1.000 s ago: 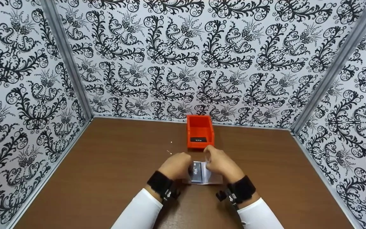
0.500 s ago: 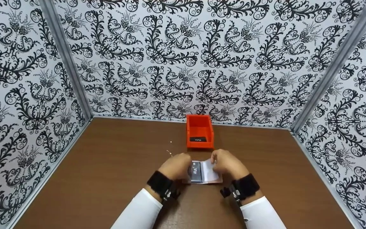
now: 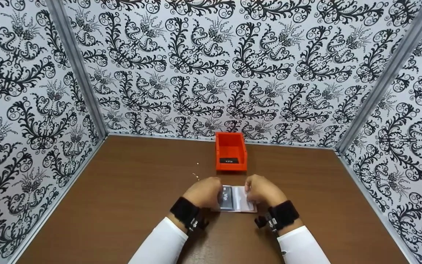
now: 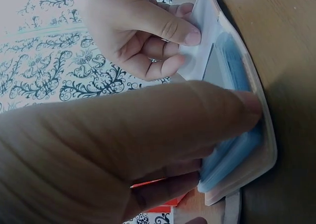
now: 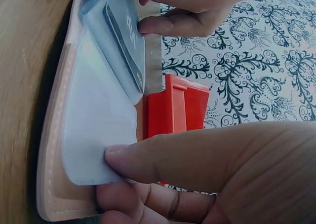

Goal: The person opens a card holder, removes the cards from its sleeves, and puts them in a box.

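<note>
A card holder (image 5: 52, 189) with a pale pink stitched cover lies spread on the table between the hands. On its left half is a stack of clear sleeves (image 4: 232, 68), the top one holding a dark card (image 5: 127, 31) lettered "Vip". My left hand (image 3: 204, 192) holds that half, thumb across the stack and other fingers at its far edge. On the right half, my right hand (image 3: 264, 191) pinches a clear plastic sleeve (image 5: 94, 120) between thumb and fingers, near its corner. No dark card shows in this sleeve.
An orange bin (image 3: 231, 167) stands behind the card holder, near the patterned back wall (image 3: 203, 73). A black card (image 3: 228, 160) lies inside it. Small pale specks (image 3: 195, 176) dot the brown table (image 3: 141, 176) left of the bin.
My right hand has moved right and slightly down with the sleeve, which now lies flatter over the right half. The left hand stays at the left half.
</note>
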Tool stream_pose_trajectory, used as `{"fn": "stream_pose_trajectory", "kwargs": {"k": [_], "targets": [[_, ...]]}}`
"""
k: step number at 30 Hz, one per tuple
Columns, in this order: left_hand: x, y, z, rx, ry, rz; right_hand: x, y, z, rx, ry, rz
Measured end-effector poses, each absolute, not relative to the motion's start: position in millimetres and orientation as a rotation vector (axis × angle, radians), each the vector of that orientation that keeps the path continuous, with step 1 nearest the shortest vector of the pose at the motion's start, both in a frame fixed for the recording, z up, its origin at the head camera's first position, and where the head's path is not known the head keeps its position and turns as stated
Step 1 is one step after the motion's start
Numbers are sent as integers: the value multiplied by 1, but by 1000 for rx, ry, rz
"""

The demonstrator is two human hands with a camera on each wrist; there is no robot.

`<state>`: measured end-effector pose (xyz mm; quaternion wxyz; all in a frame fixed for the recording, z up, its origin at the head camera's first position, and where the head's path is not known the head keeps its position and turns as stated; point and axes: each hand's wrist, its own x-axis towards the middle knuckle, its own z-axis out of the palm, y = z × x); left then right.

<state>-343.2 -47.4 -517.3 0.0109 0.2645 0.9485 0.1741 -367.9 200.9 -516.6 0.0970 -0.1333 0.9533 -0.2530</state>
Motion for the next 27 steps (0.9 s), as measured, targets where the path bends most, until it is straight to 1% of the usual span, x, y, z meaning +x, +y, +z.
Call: {"fn": "stream_pose_trajectory", "kwargs": {"k": [9,17,23,27], "targets": [[-346,-49,-520,842,2964,565,-369,199,-519,-335,2827,-816],[-346,-50,-520,828,2974,574,-369,188,-517,-310,2920,-676],[-345,-50,-519,813,2992,553,-367,176,-517,-378,2832,-899],[-347,-50,-519,841,2999,539,-368,172,-522,-364,2746,-1030]]}}
